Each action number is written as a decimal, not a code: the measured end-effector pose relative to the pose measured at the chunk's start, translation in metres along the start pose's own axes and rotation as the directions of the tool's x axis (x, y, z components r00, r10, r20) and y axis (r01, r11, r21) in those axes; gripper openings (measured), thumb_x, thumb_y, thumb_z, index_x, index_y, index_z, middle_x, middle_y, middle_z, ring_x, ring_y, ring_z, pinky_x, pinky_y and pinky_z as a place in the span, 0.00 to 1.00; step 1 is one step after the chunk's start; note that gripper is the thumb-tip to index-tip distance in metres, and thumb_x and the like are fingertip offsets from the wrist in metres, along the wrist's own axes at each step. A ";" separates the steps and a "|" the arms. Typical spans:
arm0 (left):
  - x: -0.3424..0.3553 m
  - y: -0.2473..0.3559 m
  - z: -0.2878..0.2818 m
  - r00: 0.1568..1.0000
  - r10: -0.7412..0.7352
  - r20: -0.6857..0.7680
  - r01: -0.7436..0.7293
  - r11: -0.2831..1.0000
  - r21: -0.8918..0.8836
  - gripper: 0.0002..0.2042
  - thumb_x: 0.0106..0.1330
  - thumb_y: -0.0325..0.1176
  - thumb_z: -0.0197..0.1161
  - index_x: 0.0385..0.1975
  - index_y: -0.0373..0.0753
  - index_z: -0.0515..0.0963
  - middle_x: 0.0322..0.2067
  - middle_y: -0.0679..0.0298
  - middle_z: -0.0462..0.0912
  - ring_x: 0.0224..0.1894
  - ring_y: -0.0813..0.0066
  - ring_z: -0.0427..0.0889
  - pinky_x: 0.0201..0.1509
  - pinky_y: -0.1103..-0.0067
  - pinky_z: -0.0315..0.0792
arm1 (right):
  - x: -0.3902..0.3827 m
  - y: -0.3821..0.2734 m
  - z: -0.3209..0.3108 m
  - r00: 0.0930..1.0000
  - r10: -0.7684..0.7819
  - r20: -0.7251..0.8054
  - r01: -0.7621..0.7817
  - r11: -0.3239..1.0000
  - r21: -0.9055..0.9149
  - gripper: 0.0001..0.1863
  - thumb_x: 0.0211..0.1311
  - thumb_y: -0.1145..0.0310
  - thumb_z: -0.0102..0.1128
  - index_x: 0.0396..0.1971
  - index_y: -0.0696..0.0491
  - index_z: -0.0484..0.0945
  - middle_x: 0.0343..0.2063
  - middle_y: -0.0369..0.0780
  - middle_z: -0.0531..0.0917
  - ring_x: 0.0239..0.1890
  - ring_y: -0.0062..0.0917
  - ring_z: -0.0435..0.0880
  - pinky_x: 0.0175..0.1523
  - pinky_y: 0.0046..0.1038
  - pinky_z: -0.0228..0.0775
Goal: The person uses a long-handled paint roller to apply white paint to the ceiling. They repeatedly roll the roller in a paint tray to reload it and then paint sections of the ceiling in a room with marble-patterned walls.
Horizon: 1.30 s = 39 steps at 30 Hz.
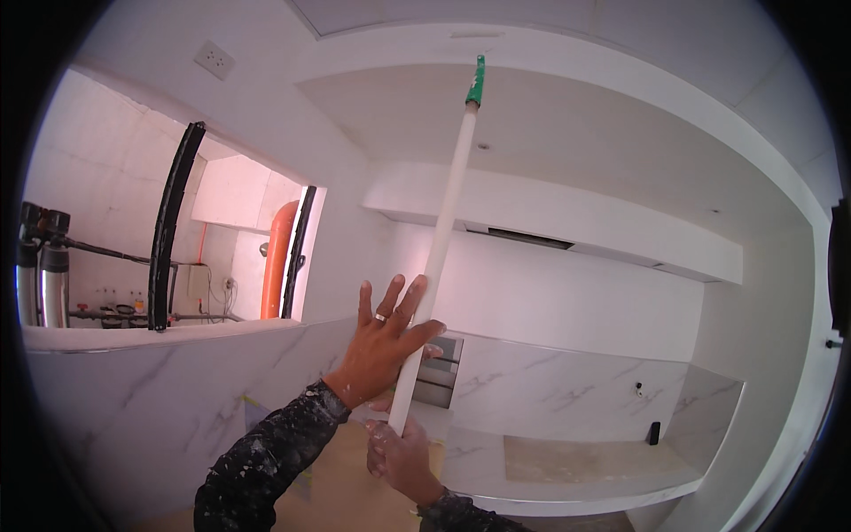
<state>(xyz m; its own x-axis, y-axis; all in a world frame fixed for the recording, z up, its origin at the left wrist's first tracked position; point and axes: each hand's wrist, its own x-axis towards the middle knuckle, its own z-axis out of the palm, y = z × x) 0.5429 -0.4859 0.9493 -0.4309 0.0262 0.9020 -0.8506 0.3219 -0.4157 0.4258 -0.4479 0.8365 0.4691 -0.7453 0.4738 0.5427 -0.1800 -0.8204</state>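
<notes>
A long white pole (451, 186) rises from my hands toward the white beam overhead (567, 46), topped by a green handle (475, 82); I cannot make out what tool, if any, is at its tip. My left hand (386, 330) holds the pole loosely between finger and thumb, other fingers spread, a ring on one. Below it, my right hand (403, 457) grips the pole's lower part, fingers curled round it. Both dark sleeves and my skin carry white flecks.
Left is an opening (115, 326) with black strips (177, 226), an orange pipe (277, 262) and steel cylinders (55, 284). Ahead are a marbled counter (567, 492), a dark slot (527, 239) and small black object (654, 433). A wall socket (214, 59) sits high left; brown sheeting lies below.
</notes>
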 end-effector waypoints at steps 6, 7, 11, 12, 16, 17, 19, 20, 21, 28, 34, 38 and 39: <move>-0.009 -0.014 0.000 1.000 -0.019 0.006 0.019 0.999 -0.028 0.14 0.66 0.47 0.62 0.48 0.53 0.77 0.74 0.56 0.51 0.77 0.54 0.43 0.74 0.43 0.32 | 0.004 0.005 0.016 0.999 0.036 0.004 -0.036 0.997 0.061 0.15 0.67 0.75 0.54 0.53 0.53 0.69 0.16 0.32 0.65 0.09 0.17 0.62 0.14 0.25 0.59; -0.010 -0.017 0.000 1.000 -0.027 0.012 0.027 0.999 -0.039 0.14 0.66 0.47 0.62 0.48 0.53 0.77 0.74 0.57 0.51 0.77 0.54 0.44 0.74 0.42 0.32 | 0.007 0.005 0.021 0.999 0.043 -0.009 -0.042 0.997 0.064 0.15 0.67 0.75 0.54 0.53 0.52 0.69 0.16 0.32 0.65 0.09 0.17 0.61 0.14 0.25 0.59; 0.020 -0.050 -0.006 0.999 -0.021 0.038 0.025 0.995 -0.096 0.14 0.65 0.44 0.63 0.46 0.47 0.78 0.74 0.52 0.52 0.73 0.52 0.58 0.74 0.47 0.41 | 0.034 -0.018 0.051 1.000 -0.006 -0.018 0.006 1.000 0.028 0.16 0.69 0.69 0.55 0.53 0.54 0.67 0.20 0.31 0.67 0.11 0.14 0.64 0.14 0.22 0.60; 0.037 -0.066 -0.009 0.993 -0.053 0.104 0.066 0.989 -0.134 0.14 0.65 0.44 0.64 0.46 0.47 0.78 0.73 0.52 0.53 0.71 0.53 0.61 0.73 0.48 0.48 | 0.046 -0.030 0.059 0.999 -0.006 -0.032 0.006 1.000 -0.003 0.16 0.69 0.68 0.56 0.53 0.54 0.67 0.20 0.31 0.68 0.11 0.14 0.64 0.14 0.22 0.61; 0.102 -0.115 -0.022 0.999 -0.023 -0.030 0.015 0.971 -0.239 0.12 0.64 0.38 0.66 0.44 0.43 0.77 0.72 0.52 0.56 0.53 0.54 0.82 0.54 0.67 0.77 | 0.097 -0.078 0.089 0.988 -0.120 0.095 0.114 0.991 0.070 0.17 0.68 0.66 0.58 0.52 0.53 0.67 0.21 0.30 0.68 0.12 0.14 0.64 0.15 0.22 0.60; 0.109 -0.123 -0.024 0.995 0.007 -0.101 -0.034 0.962 -0.270 0.12 0.64 0.37 0.66 0.44 0.43 0.76 0.73 0.52 0.56 0.50 0.53 0.83 0.51 0.68 0.79 | 0.105 -0.084 0.093 0.966 -0.188 0.180 0.170 0.979 0.109 0.16 0.68 0.66 0.57 0.52 0.53 0.67 0.22 0.30 0.68 0.12 0.14 0.64 0.15 0.22 0.60; 0.111 -0.130 -0.024 0.998 -0.030 -0.046 0.016 0.958 -0.286 0.11 0.64 0.37 0.66 0.44 0.44 0.76 0.73 0.53 0.55 0.49 0.52 0.84 0.49 0.67 0.79 | 0.115 -0.084 0.094 0.983 -0.129 0.130 0.117 0.988 0.099 0.16 0.68 0.67 0.57 0.52 0.53 0.67 0.22 0.30 0.68 0.12 0.13 0.64 0.15 0.22 0.60; 0.106 -0.131 -0.024 0.995 -0.001 -0.104 -0.030 0.954 -0.297 0.11 0.64 0.37 0.66 0.43 0.44 0.76 0.73 0.53 0.54 0.48 0.52 0.84 0.49 0.66 0.80 | 0.115 -0.078 0.092 0.964 -0.168 0.206 0.142 0.980 0.137 0.16 0.68 0.67 0.57 0.52 0.53 0.67 0.22 0.30 0.68 0.12 0.13 0.64 0.15 0.22 0.59; 0.095 -0.128 -0.021 0.999 -0.037 -0.019 0.030 0.955 -0.295 0.11 0.64 0.37 0.66 0.43 0.44 0.76 0.73 0.53 0.54 0.49 0.52 0.84 0.49 0.66 0.80 | 0.112 -0.068 0.087 0.991 -0.079 0.112 0.069 0.993 0.096 0.16 0.68 0.68 0.56 0.52 0.53 0.67 0.22 0.30 0.68 0.12 0.13 0.64 0.15 0.22 0.60; -0.039 -0.079 0.005 0.999 0.005 -0.040 -0.015 0.968 -0.251 0.10 0.65 0.40 0.65 0.43 0.47 0.75 0.72 0.52 0.56 0.40 0.55 0.87 0.42 0.65 0.82 | 0.056 0.049 0.044 0.996 0.079 -0.045 -0.079 0.997 0.012 0.15 0.66 0.74 0.53 0.52 0.56 0.68 0.18 0.33 0.67 0.10 0.16 0.64 0.14 0.24 0.61; -0.050 -0.084 -0.004 1.000 -0.028 -0.012 0.025 0.980 -0.196 0.11 0.63 0.41 0.65 0.42 0.50 0.75 0.73 0.51 0.54 0.40 0.55 0.87 0.45 0.66 0.81 | 0.055 0.067 0.046 0.997 0.083 -0.007 -0.082 0.996 0.042 0.15 0.65 0.77 0.52 0.51 0.56 0.69 0.15 0.33 0.65 0.10 0.17 0.63 0.14 0.25 0.61; -0.042 -0.090 -0.012 0.999 -0.014 -0.044 0.006 0.981 -0.192 0.11 0.63 0.40 0.65 0.42 0.50 0.75 0.73 0.52 0.54 0.40 0.56 0.87 0.46 0.67 0.81 | 0.059 0.056 0.055 0.998 0.058 0.025 -0.059 0.998 0.034 0.15 0.66 0.76 0.54 0.52 0.55 0.69 0.15 0.32 0.66 0.10 0.17 0.64 0.14 0.24 0.60; -0.043 -0.090 -0.012 0.999 -0.015 -0.047 0.006 0.982 -0.190 0.11 0.63 0.40 0.65 0.43 0.51 0.75 0.73 0.52 0.54 0.40 0.56 0.87 0.46 0.67 0.81 | 0.057 0.055 0.056 0.997 0.066 0.026 -0.067 0.997 0.031 0.15 0.66 0.75 0.55 0.52 0.55 0.70 0.15 0.32 0.66 0.10 0.16 0.64 0.14 0.23 0.59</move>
<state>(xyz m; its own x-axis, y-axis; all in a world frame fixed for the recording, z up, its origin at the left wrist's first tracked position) 0.6416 -0.5043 0.9494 -0.4036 0.0655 0.9126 -0.7806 0.4956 -0.3808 0.5215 -0.4643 0.8369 0.5218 -0.7385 0.4270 0.5314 -0.1101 -0.8399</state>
